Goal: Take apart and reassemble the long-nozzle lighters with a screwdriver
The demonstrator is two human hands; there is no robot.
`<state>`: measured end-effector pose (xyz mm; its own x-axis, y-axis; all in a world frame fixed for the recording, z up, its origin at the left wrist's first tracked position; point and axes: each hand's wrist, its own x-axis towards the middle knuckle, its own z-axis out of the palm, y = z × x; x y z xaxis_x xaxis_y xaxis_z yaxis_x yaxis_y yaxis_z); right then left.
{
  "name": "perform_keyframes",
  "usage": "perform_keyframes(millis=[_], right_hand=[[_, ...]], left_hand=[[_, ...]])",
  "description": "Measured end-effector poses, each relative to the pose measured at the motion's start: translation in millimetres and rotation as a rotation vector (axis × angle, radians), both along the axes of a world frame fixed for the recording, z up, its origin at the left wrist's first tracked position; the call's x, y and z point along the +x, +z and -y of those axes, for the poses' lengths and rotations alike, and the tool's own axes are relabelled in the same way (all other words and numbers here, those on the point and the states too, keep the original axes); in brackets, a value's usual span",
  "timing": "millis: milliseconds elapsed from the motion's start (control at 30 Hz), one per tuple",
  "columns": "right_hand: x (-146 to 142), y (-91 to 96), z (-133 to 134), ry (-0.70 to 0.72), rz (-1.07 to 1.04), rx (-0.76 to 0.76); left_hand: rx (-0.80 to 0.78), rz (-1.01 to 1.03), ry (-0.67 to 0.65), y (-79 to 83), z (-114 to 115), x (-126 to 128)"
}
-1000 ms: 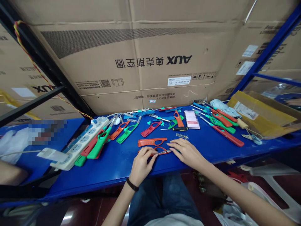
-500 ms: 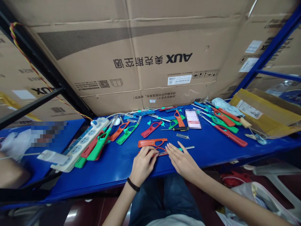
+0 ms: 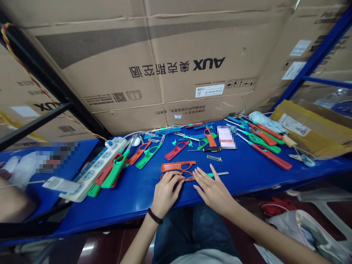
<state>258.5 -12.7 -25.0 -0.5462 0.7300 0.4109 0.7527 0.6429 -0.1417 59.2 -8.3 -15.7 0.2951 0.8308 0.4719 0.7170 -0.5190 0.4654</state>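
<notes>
Near the table's front edge lies an opened orange gas lighter (image 3: 189, 179), with its metal tube (image 3: 222, 173) and a green collar pointing right. My left hand (image 3: 168, 187) is closed on its handle part, thumb and index finger pinched at thin wires inside. My right hand (image 3: 210, 187) rests over the trigger end with fingers stretched out flat, partly hiding the lighter. Just beyond is a loose orange shell half (image 3: 171, 167). Farther back are a small clear fuel tank (image 3: 213, 158), a screwdriver (image 3: 211, 149) and a red shell half (image 3: 176, 150).
Left on the blue table (image 3: 143, 190) stands a white power strip (image 3: 95, 169) with green lighters (image 3: 114, 173) against it. Several assembled lighters (image 3: 265, 141) lie at the right beside a yellow-taped box (image 3: 308, 128). A large carton (image 3: 176, 44) walls the back. Another person's arm (image 3: 13, 201) shows at far left.
The view has shifted slightly. Both hands stay at the orange lighter, nearly in the same place; my right hand's fingers have moved a little.
</notes>
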Motion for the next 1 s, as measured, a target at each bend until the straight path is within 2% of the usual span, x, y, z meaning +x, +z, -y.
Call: perform_keyframes(millis=[167, 267, 433, 633, 767, 833, 1000], right_hand=[[-11.3, 17.8, -8.6, 0.028, -0.16, -0.183], [-19.4, 20.1, -16.0, 0.055, -0.311, -0.248], [-26.2, 11.3, -24.2, 0.047, -0.475, -0.227], [-30.4, 7.2, -29.0, 0.024, -0.517, -0.146], [-33.5, 8.2, -30.4, 0.032, -0.542, -0.141], [-34.8, 7.2, -30.4, 0.04, -0.547, -0.158], [-37.0, 2.1, -30.3, 0.049, -0.547, -0.113]], left_hand=[[0.035, 0.04, -0.019, 3.9, -0.3, -0.9], [0.07, 0.078, -0.047, 5.9, -1.6, -2.1], [0.059, 0.159, -0.067, 5.5, -3.5, -2.0], [0.018, 0.2, -0.059, 8.9, -11.5, -4.1], [-0.006, 0.067, 0.065, 14.2, -35.3, -23.1], [-0.028, -0.068, 0.172, 14.0, -53.0, -37.9], [-0.024, -0.162, 0.315, 11.8, -103.7, -72.9]])
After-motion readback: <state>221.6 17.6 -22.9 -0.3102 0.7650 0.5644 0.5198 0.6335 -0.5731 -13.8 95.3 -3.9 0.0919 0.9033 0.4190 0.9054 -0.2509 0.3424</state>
